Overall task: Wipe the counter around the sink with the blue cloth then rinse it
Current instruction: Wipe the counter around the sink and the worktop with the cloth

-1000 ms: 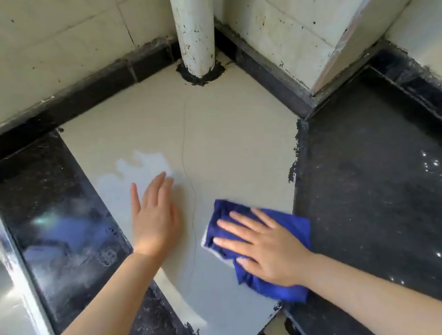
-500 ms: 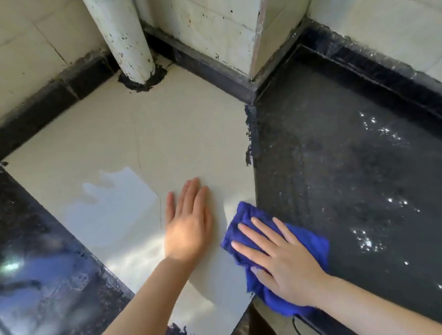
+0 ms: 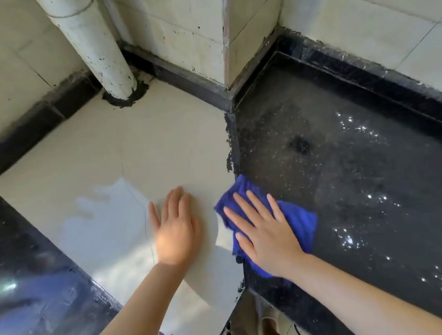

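Blue cloth [image 3: 297, 219]: middle part hidden under right hand [image 3: 268, 237]; only edges and corners show. Fold of cloth beneath palm cannot be told.
Left hand [image 3: 176, 235]: palm side hidden, flat against bench [image 3: 158, 146].
Both forearms cut off by bottom edge.
White pipe [image 3: 91, 42]: top cut off by upper edge.
Dark bench slab at left [image 3: 23, 281]: cut by left and bottom edges; glare blurs surface.
Below bench corner, brownish shape [image 3: 268, 333] near bottom edge: too unclear to identify.
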